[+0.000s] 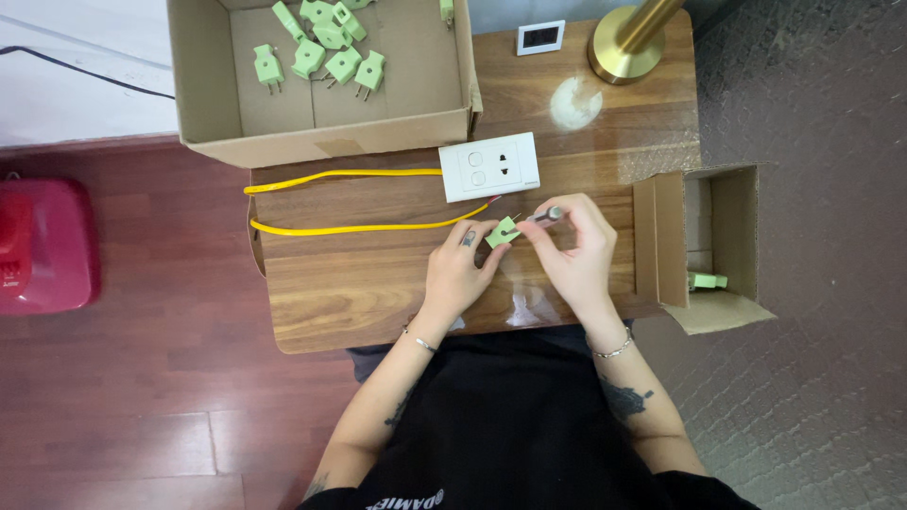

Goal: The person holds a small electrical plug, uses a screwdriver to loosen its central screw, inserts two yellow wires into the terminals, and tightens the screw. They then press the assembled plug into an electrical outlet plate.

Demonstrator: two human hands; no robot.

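A small pale green plastic plug [502, 231] sits just right of the frame's centre, above the wooden desk [359, 283], pinched between both hands. The left hand [456, 271] has its grip closed on the plug's lower left side, thumb and fingers curled around it. The right hand [576, 253] has its grip clenched on a thin tool with a dark shaft and a rounded silvery end [546, 216], whose tip meets the plug's upper right side; the exact kind of tool is too small to tell.

Just above the hands lies a white rectangular wall socket plate [489, 166], flat on the desk. A yellow cable [340, 227] loops out from it toward the left edge of the desk and back, its red-tipped end near the plug.

In the upper left of the frame an open brown cardboard box [203, 85] holds a scatter of more green plugs [331, 47]. At the right edge of the desk a smaller open cardboard box [737, 227] holds one green plug [707, 280]. At upper right stand a round brass lamp base [624, 52] and a small white framed display [540, 38]. A red object [42, 246] rests on the floor at far left.
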